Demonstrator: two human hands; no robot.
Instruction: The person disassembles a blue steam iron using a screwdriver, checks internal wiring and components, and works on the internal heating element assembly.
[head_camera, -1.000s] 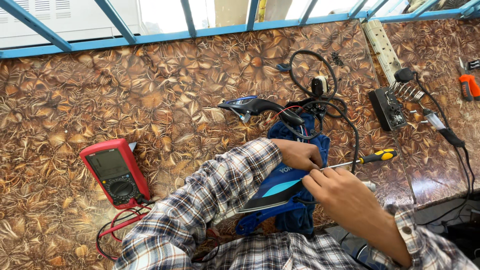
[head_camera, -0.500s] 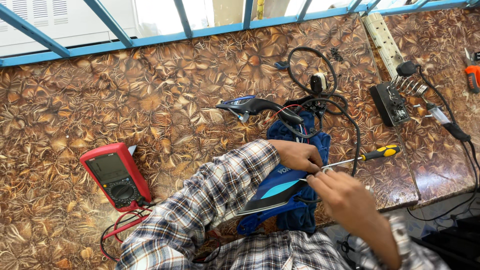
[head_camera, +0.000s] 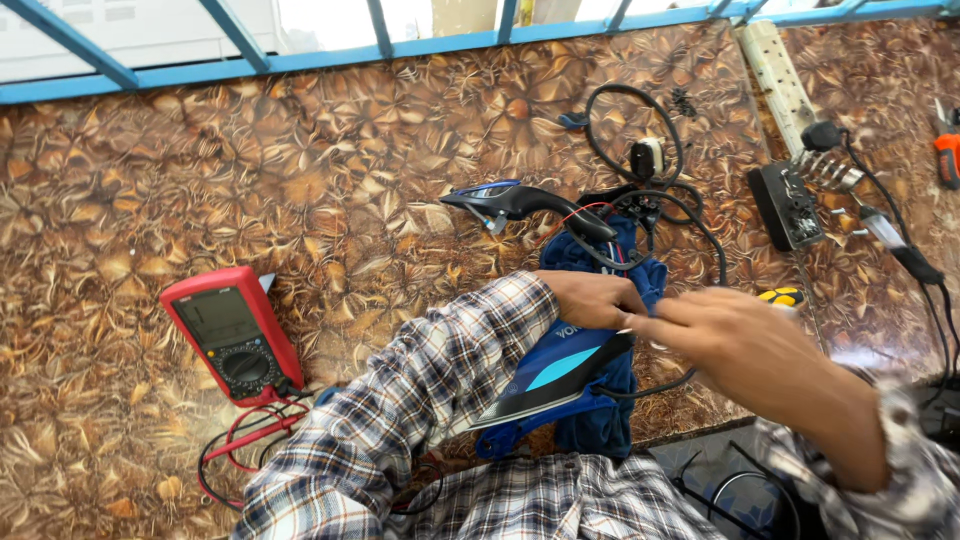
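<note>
Head view shows left hand (head_camera: 590, 298) gripping the opened blue clothes iron (head_camera: 560, 370), right hand (head_camera: 735, 335) blurred with grip unclear, black handle cover (head_camera: 530, 203) already off.

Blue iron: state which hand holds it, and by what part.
The left hand grips the blue iron at its upper end, near the loose wires. The right hand is blurred over it; whether it grips anything cannot be told.
</note>
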